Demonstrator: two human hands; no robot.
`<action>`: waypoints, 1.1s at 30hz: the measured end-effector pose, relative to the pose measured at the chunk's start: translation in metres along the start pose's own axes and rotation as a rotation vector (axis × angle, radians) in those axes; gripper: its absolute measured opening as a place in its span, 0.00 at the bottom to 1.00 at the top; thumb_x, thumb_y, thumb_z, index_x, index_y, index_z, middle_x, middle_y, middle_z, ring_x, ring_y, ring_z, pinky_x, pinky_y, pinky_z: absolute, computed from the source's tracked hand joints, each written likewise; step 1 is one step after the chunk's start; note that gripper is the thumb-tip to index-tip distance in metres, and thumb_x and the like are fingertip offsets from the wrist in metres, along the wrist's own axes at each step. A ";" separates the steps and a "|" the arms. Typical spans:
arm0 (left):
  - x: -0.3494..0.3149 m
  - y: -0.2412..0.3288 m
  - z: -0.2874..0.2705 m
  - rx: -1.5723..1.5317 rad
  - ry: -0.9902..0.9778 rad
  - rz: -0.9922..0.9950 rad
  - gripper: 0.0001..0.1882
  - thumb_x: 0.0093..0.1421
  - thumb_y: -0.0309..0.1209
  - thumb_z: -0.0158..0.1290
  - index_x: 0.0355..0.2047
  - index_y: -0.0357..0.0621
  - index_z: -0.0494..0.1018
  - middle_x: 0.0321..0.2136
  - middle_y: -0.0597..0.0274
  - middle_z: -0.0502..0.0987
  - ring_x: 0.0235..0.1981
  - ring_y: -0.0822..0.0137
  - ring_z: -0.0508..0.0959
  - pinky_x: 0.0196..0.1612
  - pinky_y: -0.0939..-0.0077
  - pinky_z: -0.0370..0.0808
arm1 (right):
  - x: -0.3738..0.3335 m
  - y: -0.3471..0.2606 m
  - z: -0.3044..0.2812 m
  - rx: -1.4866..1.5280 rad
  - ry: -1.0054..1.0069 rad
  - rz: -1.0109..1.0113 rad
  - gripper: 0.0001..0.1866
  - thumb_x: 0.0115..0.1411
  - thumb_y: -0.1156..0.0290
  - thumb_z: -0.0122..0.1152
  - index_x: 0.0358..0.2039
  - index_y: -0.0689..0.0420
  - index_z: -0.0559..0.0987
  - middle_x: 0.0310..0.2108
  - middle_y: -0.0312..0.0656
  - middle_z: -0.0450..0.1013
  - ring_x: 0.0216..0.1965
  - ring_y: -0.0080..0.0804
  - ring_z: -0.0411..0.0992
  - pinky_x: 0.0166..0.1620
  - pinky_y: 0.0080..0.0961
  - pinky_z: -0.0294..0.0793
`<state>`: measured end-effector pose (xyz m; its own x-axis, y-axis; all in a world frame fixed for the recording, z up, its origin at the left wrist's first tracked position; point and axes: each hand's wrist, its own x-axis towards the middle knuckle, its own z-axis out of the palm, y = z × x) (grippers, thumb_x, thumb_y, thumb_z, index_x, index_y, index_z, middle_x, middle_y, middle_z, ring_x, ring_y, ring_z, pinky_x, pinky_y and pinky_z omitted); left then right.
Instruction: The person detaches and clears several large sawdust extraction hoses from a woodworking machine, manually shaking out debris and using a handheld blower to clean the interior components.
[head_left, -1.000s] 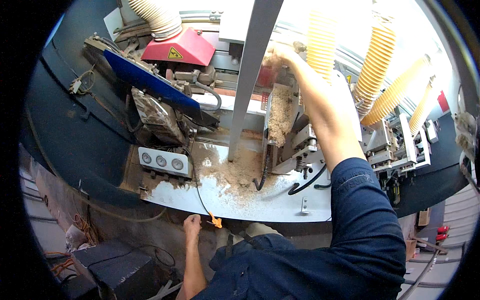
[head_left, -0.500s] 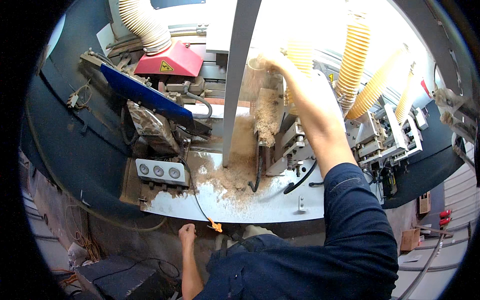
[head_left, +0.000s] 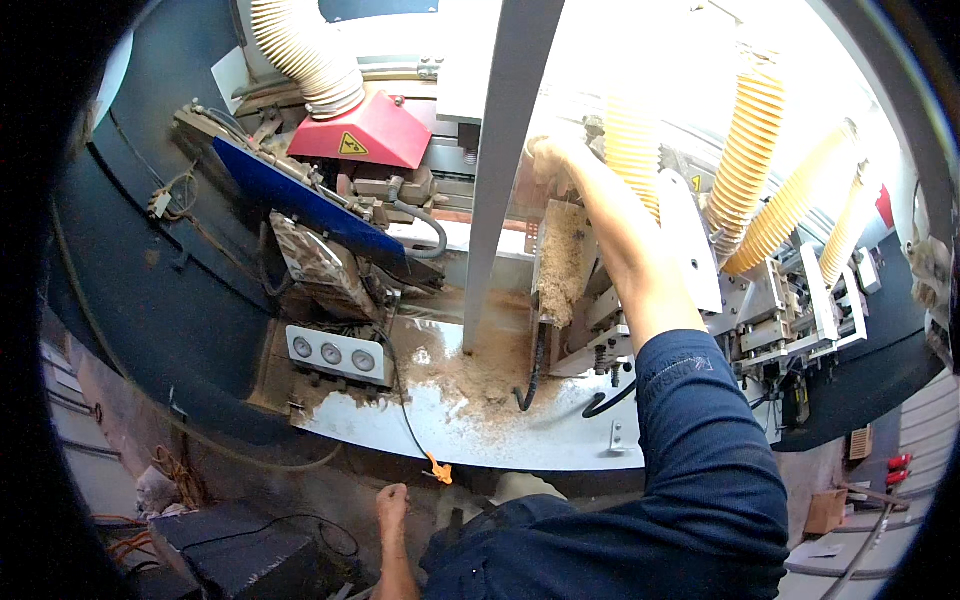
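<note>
My right arm, in a dark blue sleeve, reaches far into a dusty woodworking machine. At its end my right hand (head_left: 553, 160) is bent downward just right of a grey upright bar (head_left: 508, 130), above a sawdust-coated metal block (head_left: 563, 258). Glare and the pose hide its fingers, so what it touches cannot be told. Sawdust (head_left: 488, 365) lies heaped below on the white machine bed (head_left: 550, 440). My left hand (head_left: 393, 502) hangs low in front of the bed, closed in a loose fist with nothing visible in it. An orange-ended black cable (head_left: 440, 470) dangles near it.
A pink hood (head_left: 365, 130) with a ribbed hose (head_left: 305, 60) and a tilted blue panel (head_left: 300, 200) are at left. Three gauges sit on a white plate (head_left: 340, 353). Several yellowish hoses (head_left: 748, 140) and metal brackets (head_left: 800, 310) crowd the right. A dark box (head_left: 235, 545) stands lower left.
The whole view has shifted, so the machine appears farther right and lower. My right hand is slightly lower and further left against the machine. My left hand stays a fist.
</note>
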<state>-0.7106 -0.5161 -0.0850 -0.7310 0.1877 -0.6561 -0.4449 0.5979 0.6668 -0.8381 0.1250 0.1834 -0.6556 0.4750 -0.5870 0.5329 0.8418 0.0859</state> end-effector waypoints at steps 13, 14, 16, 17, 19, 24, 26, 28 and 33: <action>0.070 0.003 0.008 0.018 -0.083 0.237 0.14 0.54 0.34 0.53 0.28 0.32 0.77 0.17 0.61 0.74 0.15 0.72 0.71 0.20 0.75 0.68 | -0.176 -0.051 -0.023 -0.003 0.647 -0.021 0.14 0.61 0.65 0.52 0.42 0.57 0.78 0.40 0.43 0.76 0.42 0.35 0.74 0.48 0.28 0.73; 0.068 0.016 0.014 0.031 -0.094 0.240 0.14 0.54 0.35 0.54 0.27 0.32 0.77 0.18 0.61 0.75 0.16 0.70 0.73 0.21 0.74 0.70 | -0.181 -0.043 -0.005 -0.115 0.857 -0.186 0.10 0.58 0.70 0.55 0.38 0.57 0.80 0.35 0.47 0.77 0.37 0.39 0.75 0.46 0.32 0.74; 0.087 0.006 0.010 0.252 -0.094 0.263 0.22 0.50 0.40 0.58 0.37 0.32 0.76 0.32 0.50 0.79 0.32 0.58 0.78 0.36 0.65 0.74 | -0.213 -0.054 0.000 -0.170 0.777 -0.161 0.09 0.55 0.72 0.56 0.37 0.56 0.80 0.34 0.48 0.77 0.37 0.40 0.75 0.45 0.33 0.74; 0.090 0.003 0.015 0.306 -0.147 0.277 0.27 0.49 0.43 0.60 0.43 0.34 0.72 0.38 0.46 0.75 0.39 0.54 0.75 0.42 0.62 0.72 | -0.228 -0.057 0.005 -0.195 0.726 -0.141 0.09 0.54 0.73 0.57 0.36 0.56 0.80 0.33 0.48 0.77 0.36 0.41 0.75 0.45 0.34 0.74; 0.090 -0.002 0.029 0.415 -0.261 0.310 0.41 0.45 0.47 0.63 0.55 0.36 0.65 0.51 0.38 0.68 0.52 0.47 0.69 0.52 0.57 0.68 | -0.221 -0.020 0.037 -0.452 0.813 -0.183 0.10 0.53 0.68 0.58 0.36 0.54 0.79 0.44 0.47 0.73 0.48 0.39 0.70 0.52 0.37 0.68; 0.087 -0.026 0.059 0.287 -0.576 0.178 0.58 0.43 0.54 0.64 0.64 0.37 0.45 0.59 0.34 0.56 0.60 0.45 0.59 0.57 0.56 0.63 | -0.258 -0.019 0.079 -0.490 0.982 -0.099 0.16 0.53 0.60 0.58 0.41 0.51 0.77 0.56 0.41 0.63 0.62 0.39 0.55 0.59 0.41 0.58; 0.077 -0.023 0.076 0.159 -0.589 0.064 0.56 0.45 0.52 0.64 0.64 0.36 0.46 0.58 0.35 0.59 0.60 0.47 0.61 0.57 0.58 0.64 | -0.260 -0.017 0.092 -0.475 1.002 -0.067 0.18 0.53 0.59 0.58 0.44 0.50 0.76 0.58 0.39 0.62 0.64 0.40 0.52 0.60 0.42 0.57; 0.080 -0.036 0.087 0.086 -0.504 -0.022 0.54 0.45 0.50 0.64 0.64 0.36 0.48 0.57 0.36 0.61 0.59 0.49 0.63 0.56 0.61 0.64 | -0.261 -0.023 0.091 -0.484 1.008 -0.051 0.19 0.53 0.59 0.58 0.46 0.49 0.76 0.58 0.39 0.61 0.64 0.40 0.51 0.59 0.42 0.57; 0.062 -0.033 0.104 0.255 -0.645 0.174 0.53 0.43 0.46 0.67 0.63 0.37 0.52 0.58 0.41 0.61 0.59 0.51 0.62 0.58 0.63 0.62 | -0.260 -0.012 0.095 -0.478 0.950 -0.026 0.20 0.53 0.60 0.58 0.47 0.48 0.76 0.59 0.38 0.60 0.64 0.40 0.52 0.59 0.41 0.57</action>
<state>-0.6872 -0.4433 -0.1846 -0.2937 0.6733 -0.6785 -0.1570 0.6662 0.7291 -0.6234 -0.0332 0.2579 -0.9223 0.2875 0.2581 0.3829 0.7698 0.5106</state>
